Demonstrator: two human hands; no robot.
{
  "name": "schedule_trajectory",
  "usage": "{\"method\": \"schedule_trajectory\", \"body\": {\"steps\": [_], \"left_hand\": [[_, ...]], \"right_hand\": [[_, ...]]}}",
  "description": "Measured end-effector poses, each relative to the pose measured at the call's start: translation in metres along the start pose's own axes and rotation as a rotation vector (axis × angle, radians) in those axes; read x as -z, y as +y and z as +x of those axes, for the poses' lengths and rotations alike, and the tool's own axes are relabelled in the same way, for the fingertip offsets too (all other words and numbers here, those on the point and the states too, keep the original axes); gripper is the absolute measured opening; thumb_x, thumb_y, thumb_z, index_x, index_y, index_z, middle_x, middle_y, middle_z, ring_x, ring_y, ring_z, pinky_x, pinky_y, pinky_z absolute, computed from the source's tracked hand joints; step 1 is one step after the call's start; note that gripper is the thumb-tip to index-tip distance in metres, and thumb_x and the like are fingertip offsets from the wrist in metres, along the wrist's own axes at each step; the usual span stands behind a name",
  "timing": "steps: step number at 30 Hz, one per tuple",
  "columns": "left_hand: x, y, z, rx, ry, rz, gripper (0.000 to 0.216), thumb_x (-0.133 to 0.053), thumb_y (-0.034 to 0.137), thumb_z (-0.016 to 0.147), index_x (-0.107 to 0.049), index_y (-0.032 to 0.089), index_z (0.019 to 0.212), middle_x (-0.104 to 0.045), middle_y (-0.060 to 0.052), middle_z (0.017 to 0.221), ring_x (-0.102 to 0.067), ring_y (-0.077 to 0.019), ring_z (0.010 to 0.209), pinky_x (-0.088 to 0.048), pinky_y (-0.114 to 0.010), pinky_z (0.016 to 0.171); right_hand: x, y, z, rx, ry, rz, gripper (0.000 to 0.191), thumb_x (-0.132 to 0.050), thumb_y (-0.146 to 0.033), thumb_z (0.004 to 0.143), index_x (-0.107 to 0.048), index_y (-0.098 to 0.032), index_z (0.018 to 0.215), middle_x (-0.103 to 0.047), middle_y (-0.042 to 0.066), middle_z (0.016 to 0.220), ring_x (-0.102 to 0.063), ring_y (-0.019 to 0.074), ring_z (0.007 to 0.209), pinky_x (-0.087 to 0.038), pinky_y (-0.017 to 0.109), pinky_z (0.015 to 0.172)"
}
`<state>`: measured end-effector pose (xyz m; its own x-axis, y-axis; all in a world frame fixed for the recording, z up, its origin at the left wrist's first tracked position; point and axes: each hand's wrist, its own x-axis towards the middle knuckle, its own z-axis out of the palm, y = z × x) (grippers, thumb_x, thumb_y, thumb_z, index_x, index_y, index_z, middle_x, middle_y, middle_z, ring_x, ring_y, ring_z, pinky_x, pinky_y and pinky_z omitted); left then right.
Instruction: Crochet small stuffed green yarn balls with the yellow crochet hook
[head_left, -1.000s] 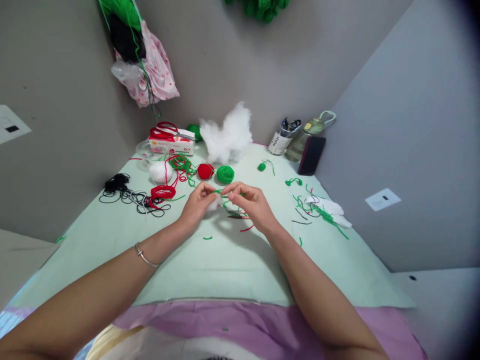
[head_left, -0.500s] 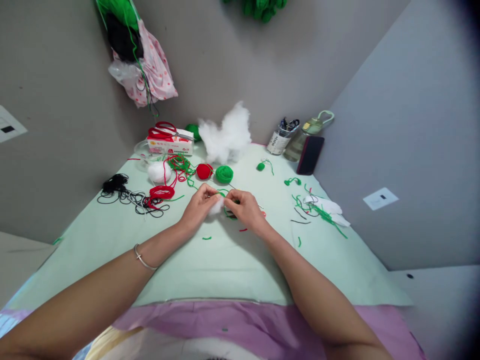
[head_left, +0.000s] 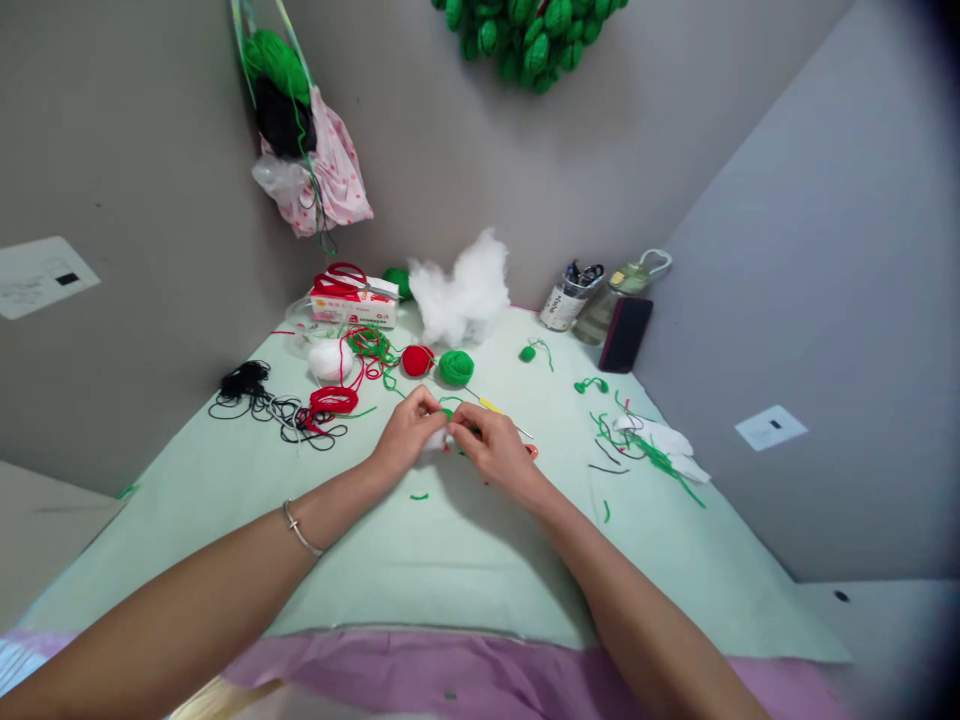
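My left hand [head_left: 407,432] is closed, its thumb and fingers pinching a small green crochet piece [head_left: 448,413], mostly hidden between the hands. A tuft of white stuffing [head_left: 436,440] shows under the left fingertips. From the other side my right hand [head_left: 493,447] pinches at the same piece, fingers curled against it. A crochet hook with a yellow handle [head_left: 491,405] lies just beyond the right hand. Behind the hands sit a green yarn ball [head_left: 456,368] and a red yarn ball [head_left: 418,361]. An orange-red item [head_left: 532,451] is partly covered by the right hand.
Red scissors [head_left: 341,280] lie on a box [head_left: 354,308] at the back left, near a white yarn ball [head_left: 330,360] and tangled black cord [head_left: 244,380]. A heap of stuffing [head_left: 461,295] stands behind. A phone [head_left: 626,335] leans against a bottle [head_left: 596,318]; yarn scraps [head_left: 652,445] lie right.
The view has tilted up a little, so things sit lower in it. Both hands stay together at the green piece. Less white stuffing shows, and the hook's yellow handle has come into sight.
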<state>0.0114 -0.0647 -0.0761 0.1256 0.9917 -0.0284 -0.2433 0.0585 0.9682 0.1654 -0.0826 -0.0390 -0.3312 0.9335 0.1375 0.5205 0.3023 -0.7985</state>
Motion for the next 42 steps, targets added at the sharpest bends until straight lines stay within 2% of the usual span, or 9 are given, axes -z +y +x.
{"method": "schedule_trajectory", "body": {"steps": [4,9,13,17,22,28,32,36,42], "left_hand": [[-0.002,-0.001,-0.003,0.082,-0.020,-0.066,0.018,-0.067,0.023,0.072,-0.049,0.022,0.076,-0.057,0.006,0.060,-0.057,-0.0130,0.052,-0.041,-0.023,0.051],[0.000,0.007,-0.009,0.088,-0.055,-0.131,0.024,-0.071,0.036,0.081,-0.053,0.021,0.083,-0.060,0.004,0.074,-0.059,-0.0097,0.065,-0.045,-0.019,0.059],[0.003,0.012,-0.010,0.100,-0.122,-0.133,0.036,-0.082,0.039,0.074,-0.057,0.019,0.091,-0.065,0.001,0.083,-0.064,-0.0126,0.073,-0.048,-0.022,0.064],[0.004,0.008,-0.008,0.082,-0.106,-0.096,0.040,-0.086,0.038,0.069,-0.055,0.019,0.086,-0.064,0.003,0.075,-0.065,-0.0141,0.067,-0.046,-0.023,0.061],[0.003,0.000,-0.003,0.015,0.015,-0.041,0.031,-0.082,0.024,0.066,-0.052,0.019,0.075,-0.054,0.008,0.064,-0.050,-0.0081,0.055,-0.036,-0.020,0.053],[0.002,0.001,-0.003,0.056,0.001,-0.061,0.023,-0.076,0.024,0.070,-0.054,0.020,0.076,-0.054,0.007,0.061,-0.052,-0.0110,0.053,-0.037,-0.021,0.049],[0.007,0.010,-0.007,0.072,-0.070,-0.126,0.022,-0.076,0.032,0.077,-0.061,0.019,0.086,-0.061,0.003,0.077,-0.059,-0.0110,0.068,-0.048,-0.020,0.061],[0.011,0.015,-0.008,0.100,-0.152,-0.162,0.036,-0.086,0.029,0.069,-0.067,0.018,0.097,-0.068,-0.001,0.091,-0.064,-0.0140,0.081,-0.053,-0.023,0.072],[0.004,0.008,-0.008,0.142,-0.087,-0.197,0.034,-0.085,0.033,0.070,-0.061,0.019,0.090,-0.066,0.001,0.080,-0.062,-0.0122,0.072,-0.052,-0.023,0.069]], "right_hand": [[-0.002,0.004,0.002,-0.012,0.019,-0.019,0.013,-0.056,-0.024,0.084,-0.054,-0.021,0.071,-0.062,-0.003,0.065,-0.046,0.0122,0.059,-0.032,0.025,0.062],[-0.004,0.013,0.007,-0.089,0.110,0.024,0.020,-0.056,-0.032,0.084,-0.055,-0.021,0.068,-0.064,-0.001,0.063,-0.050,0.0128,0.058,-0.034,0.024,0.058],[-0.001,0.015,0.009,-0.115,0.138,0.078,0.026,-0.054,-0.038,0.085,-0.054,-0.021,0.067,-0.060,-0.002,0.059,-0.045,0.0116,0.053,-0.033,0.024,0.054],[0.003,0.012,0.008,-0.097,0.104,0.092,0.030,-0.050,-0.041,0.088,-0.051,-0.021,0.065,-0.050,-0.004,0.056,-0.040,0.0117,0.053,-0.031,0.025,0.054],[-0.004,0.005,0.001,-0.043,0.041,0.052,0.013,-0.054,-0.026,0.078,-0.049,-0.021,0.067,-0.046,-0.006,0.059,-0.038,0.0116,0.058,-0.027,0.026,0.058],[-0.010,0.007,0.004,-0.107,0.106,0.035,0.017,-0.054,-0.026,0.074,-0.045,-0.022,0.060,-0.041,-0.006,0.056,-0.035,0.0113,0.057,-0.024,0.026,0.056],[-0.006,0.013,0.008,-0.151,0.152,0.090,0.018,-0.054,-0.033,0.075,-0.052,-0.021,0.062,-0.045,-0.005,0.054,-0.037,0.0111,0.054,-0.026,0.025,0.054],[-0.003,0.016,0.010,-0.184,0.161,0.174,0.027,-0.054,-0.044,0.077,-0.050,-0.022,0.063,-0.039,-0.007,0.050,-0.030,0.0097,0.048,-0.023,0.025,0.049],[-0.005,0.016,0.011,-0.179,0.167,0.187,0.032,-0.053,-0.046,0.081,-0.047,-0.022,0.062,-0.039,-0.006,0.052,-0.032,0.0102,0.049,-0.025,0.025,0.049]]}}
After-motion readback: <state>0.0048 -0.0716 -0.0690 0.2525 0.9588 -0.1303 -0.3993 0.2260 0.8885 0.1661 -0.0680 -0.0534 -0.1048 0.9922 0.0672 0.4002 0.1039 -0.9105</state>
